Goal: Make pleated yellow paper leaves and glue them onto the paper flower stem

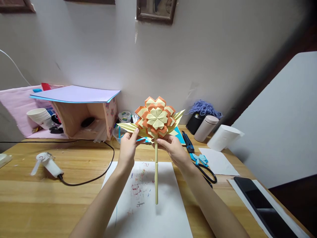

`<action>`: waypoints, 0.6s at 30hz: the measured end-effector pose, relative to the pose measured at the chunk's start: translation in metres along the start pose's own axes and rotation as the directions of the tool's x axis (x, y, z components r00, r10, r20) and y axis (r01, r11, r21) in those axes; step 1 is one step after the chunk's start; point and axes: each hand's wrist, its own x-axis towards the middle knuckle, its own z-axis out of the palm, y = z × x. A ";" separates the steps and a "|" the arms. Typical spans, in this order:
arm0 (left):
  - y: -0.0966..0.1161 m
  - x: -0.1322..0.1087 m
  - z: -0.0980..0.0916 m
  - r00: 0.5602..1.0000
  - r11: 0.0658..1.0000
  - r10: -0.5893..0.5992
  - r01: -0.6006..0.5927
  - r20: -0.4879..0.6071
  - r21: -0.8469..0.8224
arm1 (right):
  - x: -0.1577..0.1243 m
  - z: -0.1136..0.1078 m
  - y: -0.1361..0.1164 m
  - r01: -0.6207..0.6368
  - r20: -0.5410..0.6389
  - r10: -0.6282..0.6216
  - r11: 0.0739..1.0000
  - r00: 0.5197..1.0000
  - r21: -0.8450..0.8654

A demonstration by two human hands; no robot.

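Upright above the table, an orange and pale yellow paper flower (157, 118) faces me, with pale yellow paper leaves (127, 127) to either side and a long rolled stem (156, 175) hanging below. My left hand (129, 147) pinches the left leaf near the bloom. The fingers of my right hand (172, 147) close on the top of the stem, just under the petals. Beneath the flower lies a white sheet of paper (148, 218) with coloured marks. Part of each leaf is hidden behind the bloom.
A hot glue gun (49, 164) with a black cord lies at left, before an open box (111, 119). On the right are a utility knife (188, 142), scissors (208, 173), a blue paper bow (200, 159), a paper roll (223, 137), a bottle (206, 129) and a phone (264, 205).
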 end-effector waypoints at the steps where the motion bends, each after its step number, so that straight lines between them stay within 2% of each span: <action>1: 0.000 0.001 -0.001 1.000 1.000 -0.006 0.006 -0.005 -0.003 | 0.000 0.001 0.001 0.007 0.017 -0.007 1.000 1.000 -0.004; 10: 0.009 0.007 -0.008 0.993 0.986 0.087 -0.097 0.080 0.134 | 0.000 0.002 0.004 0.004 0.071 -0.001 0.999 0.997 -0.041; 18: 0.017 0.009 -0.015 0.975 0.957 0.053 -0.111 0.214 0.269 | -0.002 0.008 -0.002 -0.004 0.072 0.009 0.998 0.997 -0.065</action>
